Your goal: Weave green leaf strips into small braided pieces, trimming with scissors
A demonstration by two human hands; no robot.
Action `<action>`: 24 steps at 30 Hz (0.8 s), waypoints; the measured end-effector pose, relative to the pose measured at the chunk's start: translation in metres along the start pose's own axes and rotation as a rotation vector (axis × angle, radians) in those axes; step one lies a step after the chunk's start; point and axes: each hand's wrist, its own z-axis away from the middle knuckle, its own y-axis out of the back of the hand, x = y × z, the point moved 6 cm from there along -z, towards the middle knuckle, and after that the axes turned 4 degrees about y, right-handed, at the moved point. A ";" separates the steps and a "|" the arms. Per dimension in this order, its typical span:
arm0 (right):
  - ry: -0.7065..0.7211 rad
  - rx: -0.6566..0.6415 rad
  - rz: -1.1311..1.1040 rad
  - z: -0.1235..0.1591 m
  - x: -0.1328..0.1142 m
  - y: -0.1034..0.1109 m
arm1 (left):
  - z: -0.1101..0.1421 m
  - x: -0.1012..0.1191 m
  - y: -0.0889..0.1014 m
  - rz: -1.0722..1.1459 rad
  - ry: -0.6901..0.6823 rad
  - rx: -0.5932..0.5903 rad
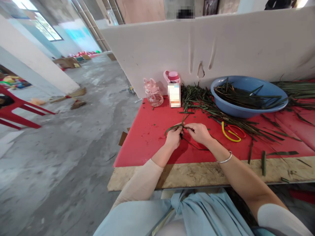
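Observation:
Over the red table cover, my left hand (174, 137) is closed around several narrow green leaf strips (172, 127), which cross and stick out above the fingers. Close beside it, my right hand (199, 132) pinches part of the same strips with thumb and forefinger. One long strip hangs below and trails to the right. Exactly how the strips are folded between the fingers is too small to tell. To the right of my right hand lie scissors (231, 131) with one yellow and one red handle, their blades partly under cut leaves.
A blue basin (251, 111) holds long dark leaves. A leaf pile (199, 95) lies beside it. A pink bottle (153, 93), a pink-lidded bottle (173, 76) and a blurred upright item (174, 95) stand before a white panel (157, 49). The table's wooden edge (137, 177) is nearest me.

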 end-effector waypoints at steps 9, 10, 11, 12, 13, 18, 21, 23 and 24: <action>-0.122 0.065 -0.277 -0.001 0.004 -0.006 | 0.008 -0.010 -0.003 0.053 0.038 0.026; -0.132 0.062 -0.275 0.000 0.004 -0.007 | 0.009 -0.010 -0.003 0.060 0.046 0.025; -0.149 0.057 -0.274 0.000 0.005 -0.007 | 0.009 -0.009 -0.004 0.061 0.052 0.025; -0.166 0.058 -0.274 0.001 0.005 -0.008 | 0.010 -0.009 -0.004 0.060 0.059 0.027; -0.177 0.062 -0.279 0.001 0.005 -0.009 | 0.010 -0.009 -0.005 0.060 0.064 0.030; -0.212 0.102 -0.378 -0.001 0.008 -0.012 | 0.011 -0.009 -0.006 0.110 0.077 0.039; -0.208 0.112 -0.401 -0.003 0.009 -0.011 | 0.012 -0.008 -0.006 0.126 0.084 0.053; -0.202 0.090 -0.410 -0.005 0.009 -0.012 | 0.012 -0.008 -0.005 0.122 0.097 0.064; -0.203 0.078 -0.418 -0.005 0.010 -0.013 | 0.012 -0.008 -0.004 0.118 0.105 0.066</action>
